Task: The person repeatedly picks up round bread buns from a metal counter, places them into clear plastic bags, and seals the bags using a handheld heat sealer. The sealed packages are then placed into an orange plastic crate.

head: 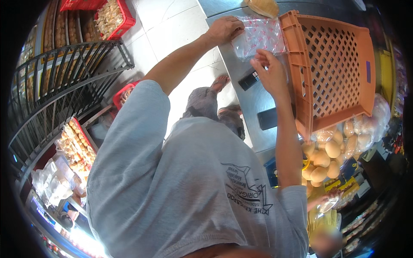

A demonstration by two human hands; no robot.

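Observation:
Clear plastic bags with red print [258,35] lie flat on a stainless-steel table [238,69]. At their upper left corner, my left hand [227,29] has its fingers closed on the plastic edge. My right hand [270,72] is at the bags' lower edge, palm inward, fingers apart and holding nothing. Below that hand lies a black handheld device with buttons [248,80], partly covered by it. A dark smartphone [267,119] rests nearer my body, beside my right forearm. Beyond the bags sits a wrapped bread loaf [264,7].
An orange plastic crate [335,64] stands right of the bags. Round bread rolls [321,159] in clear plastic lie below it. Another person's hand [329,196] shows at lower right. On the left are a black metal railing [64,64] and a red crate of wrapped bread [124,22].

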